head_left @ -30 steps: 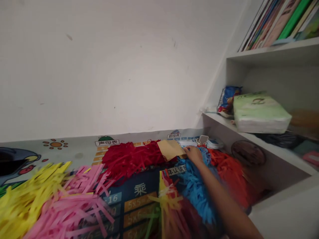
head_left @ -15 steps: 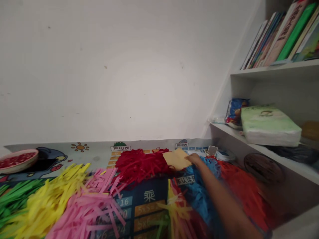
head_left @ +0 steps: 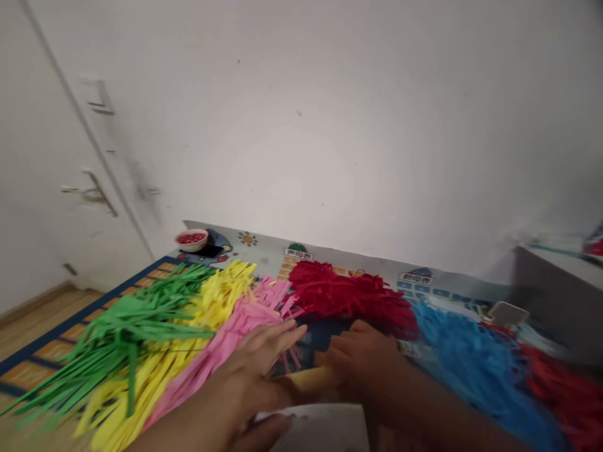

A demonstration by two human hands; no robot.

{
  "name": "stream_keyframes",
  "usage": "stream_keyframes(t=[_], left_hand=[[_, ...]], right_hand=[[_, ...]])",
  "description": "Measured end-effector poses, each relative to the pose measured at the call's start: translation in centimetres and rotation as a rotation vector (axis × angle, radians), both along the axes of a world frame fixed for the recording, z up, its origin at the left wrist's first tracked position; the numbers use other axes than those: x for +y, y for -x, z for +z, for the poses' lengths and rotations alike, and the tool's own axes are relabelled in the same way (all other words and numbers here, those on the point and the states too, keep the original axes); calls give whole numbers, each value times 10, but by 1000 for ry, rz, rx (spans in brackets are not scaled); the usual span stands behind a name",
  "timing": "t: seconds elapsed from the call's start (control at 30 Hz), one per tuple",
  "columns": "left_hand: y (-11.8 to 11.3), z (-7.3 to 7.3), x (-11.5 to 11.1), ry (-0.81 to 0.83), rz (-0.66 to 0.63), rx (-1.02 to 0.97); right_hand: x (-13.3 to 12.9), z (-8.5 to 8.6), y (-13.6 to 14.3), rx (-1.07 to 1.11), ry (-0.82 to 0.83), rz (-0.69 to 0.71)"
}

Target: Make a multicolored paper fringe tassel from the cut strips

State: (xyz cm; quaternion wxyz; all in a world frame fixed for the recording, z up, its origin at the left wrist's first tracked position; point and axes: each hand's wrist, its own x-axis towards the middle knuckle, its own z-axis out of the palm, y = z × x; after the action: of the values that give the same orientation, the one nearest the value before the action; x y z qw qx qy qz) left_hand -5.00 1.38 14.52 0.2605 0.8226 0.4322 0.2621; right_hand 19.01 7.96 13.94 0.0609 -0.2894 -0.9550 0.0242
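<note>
Paper (head_left: 311, 379) lies lengthwise from hand to hand, its right end gripped by the right hand (head_left: 360, 359), the left hand (head_left: 257, 364) spread beside its left end

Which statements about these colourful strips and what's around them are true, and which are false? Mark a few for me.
1. The left hand and the right hand both show. True.
2. The pink strips lie between the yellow strips and the blue strips. True.
3. The right hand rests on the blue strips. False: it touches the tan piece.
4. The bowl has something red in it. True.
5. The bowl stands beside the blue strips. False: it stands at the back left, beyond the green strips.
</note>
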Motion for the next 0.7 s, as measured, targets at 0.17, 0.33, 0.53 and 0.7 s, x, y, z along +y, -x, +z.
stream_keyframes(t=[0.17, 0.33, 0.53, 0.7], left_hand=[[14, 2, -7, 98, -70, 43], [23, -3, -14, 141, -44, -5], [28, -5, -16, 117, -9, -50], [19, -9, -7, 96, -42, -12]], right_hand=[[4, 7, 16, 282, 410, -60], [27, 6, 16, 607, 835, -32], [26, -2, 26, 564, 575, -66], [21, 8, 42, 281, 156, 221]])
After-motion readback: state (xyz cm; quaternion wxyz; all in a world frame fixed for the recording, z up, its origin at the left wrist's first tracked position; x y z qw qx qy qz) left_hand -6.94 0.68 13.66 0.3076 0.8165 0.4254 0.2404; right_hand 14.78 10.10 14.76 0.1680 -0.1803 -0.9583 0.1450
